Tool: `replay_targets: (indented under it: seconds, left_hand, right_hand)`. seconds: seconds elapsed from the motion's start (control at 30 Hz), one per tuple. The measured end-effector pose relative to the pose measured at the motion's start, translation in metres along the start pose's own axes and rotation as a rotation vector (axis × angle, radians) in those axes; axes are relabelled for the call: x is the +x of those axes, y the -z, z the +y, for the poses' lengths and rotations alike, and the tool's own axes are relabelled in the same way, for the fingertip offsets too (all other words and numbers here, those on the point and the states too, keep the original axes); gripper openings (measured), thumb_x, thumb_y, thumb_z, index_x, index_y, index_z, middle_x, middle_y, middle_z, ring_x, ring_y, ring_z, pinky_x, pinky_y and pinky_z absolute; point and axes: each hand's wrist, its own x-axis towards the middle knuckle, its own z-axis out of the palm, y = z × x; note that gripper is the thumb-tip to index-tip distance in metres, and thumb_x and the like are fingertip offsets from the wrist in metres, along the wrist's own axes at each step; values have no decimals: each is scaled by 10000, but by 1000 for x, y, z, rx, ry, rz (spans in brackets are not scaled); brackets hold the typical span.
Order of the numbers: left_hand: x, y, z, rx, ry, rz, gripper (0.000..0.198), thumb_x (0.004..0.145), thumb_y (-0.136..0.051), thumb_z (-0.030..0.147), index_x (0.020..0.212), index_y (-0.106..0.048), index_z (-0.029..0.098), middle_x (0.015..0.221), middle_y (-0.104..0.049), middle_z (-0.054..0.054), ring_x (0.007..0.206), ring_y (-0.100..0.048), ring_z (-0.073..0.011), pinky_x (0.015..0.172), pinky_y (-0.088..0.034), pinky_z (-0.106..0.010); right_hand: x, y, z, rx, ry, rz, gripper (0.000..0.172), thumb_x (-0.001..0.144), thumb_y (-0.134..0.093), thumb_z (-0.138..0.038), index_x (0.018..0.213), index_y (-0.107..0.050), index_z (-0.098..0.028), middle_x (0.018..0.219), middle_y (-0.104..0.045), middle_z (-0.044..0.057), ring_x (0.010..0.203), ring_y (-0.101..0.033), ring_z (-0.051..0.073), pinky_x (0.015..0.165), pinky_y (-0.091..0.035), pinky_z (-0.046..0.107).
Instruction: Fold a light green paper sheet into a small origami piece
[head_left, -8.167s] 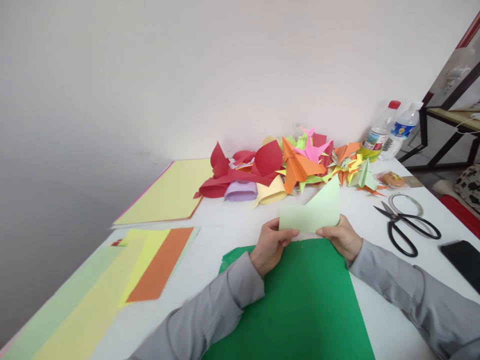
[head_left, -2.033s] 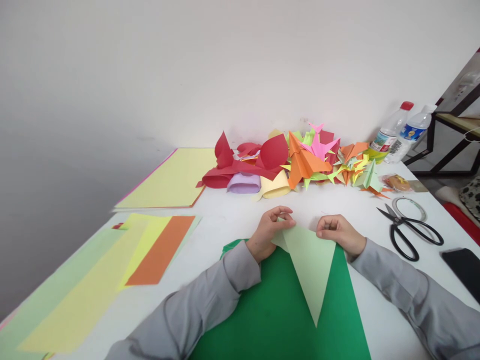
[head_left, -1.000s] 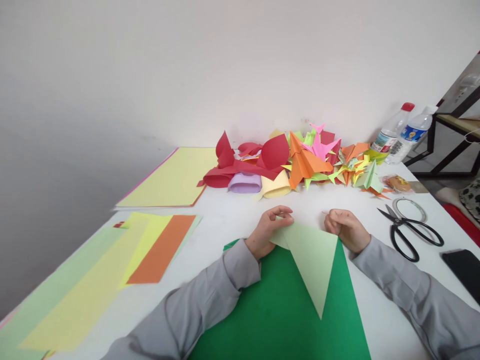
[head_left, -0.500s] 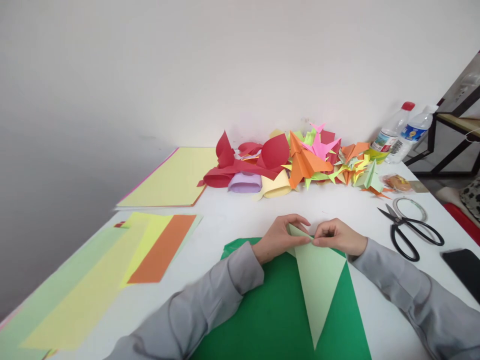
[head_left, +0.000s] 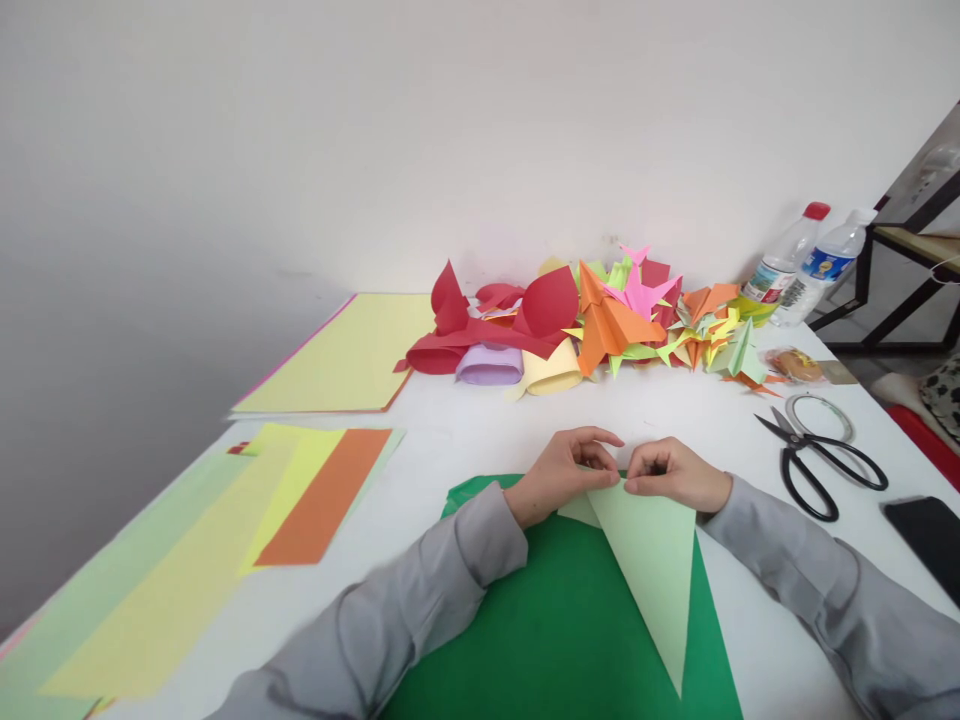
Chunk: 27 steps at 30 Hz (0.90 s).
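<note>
Pale green paper (head_left: pixel 656 560), left hand (head_left: pixel 562 476) and right hand (head_left: pixel 677 474) pinching its top edge, thumbs (head_left: pixel 601 479) nearly meeting

A: What lies low in the centre?

B: The left hand (head_left: pixel 559 480) and right hand (head_left: pixel 679 476), nearly touching, pinching the top edge of a pale paper (head_left: pixel 652 565); its point is directed towards the bottom edge, over a green sheet (head_left: pixel 540 625).

A: And around them?

B: Left of frame, an orange strip (head_left: pixel 326 498); upper centre, paper planes (head_left: pixel 604 328); upper right, two bottles (head_left: pixel 829 266); right, open scissors (head_left: pixel 797 438) above a phone (head_left: pixel 926 545).
</note>
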Motion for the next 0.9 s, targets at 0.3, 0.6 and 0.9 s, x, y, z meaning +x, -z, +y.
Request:
replay_targets:
  seconds: [0.3, 0.6, 0.9]
  left_hand:
    - [1, 8, -2, -82, 6, -51, 367, 578, -796, 176, 924, -681, 145, 644, -653, 2, 582, -564, -106, 609, -408, -243]
    - [3, 15, -4, -175, 31, -55, 397, 549, -805, 150, 929, -689, 139, 629, -666, -1, 573, -577, -109, 609, -418, -245]
    - [4, 18, -3, -236, 67, -47, 409, 500, -819, 126, 890, -697, 131, 579, -656, 9, 523, -559, -94, 564, -417, -227]
  right_hand:
    - [0, 3, -3, 21, -21, -15, 340, 622, -776, -433, 631, -609, -137, 540, -515, -53, 493, -399, 68, 509, -322, 243]
    - [-1, 10, -4, 63, -65, -48, 325, 613, -791, -399, 633, -612, -128, 535, -532, -51, 487, -412, 63, 501, -310, 231]
    - [-3, 16, -3, 115, -103, -73, 334, 600, -806, -396, 641, -618, -122, 531, -547, -46, 466, -446, 66, 476, -327, 219]
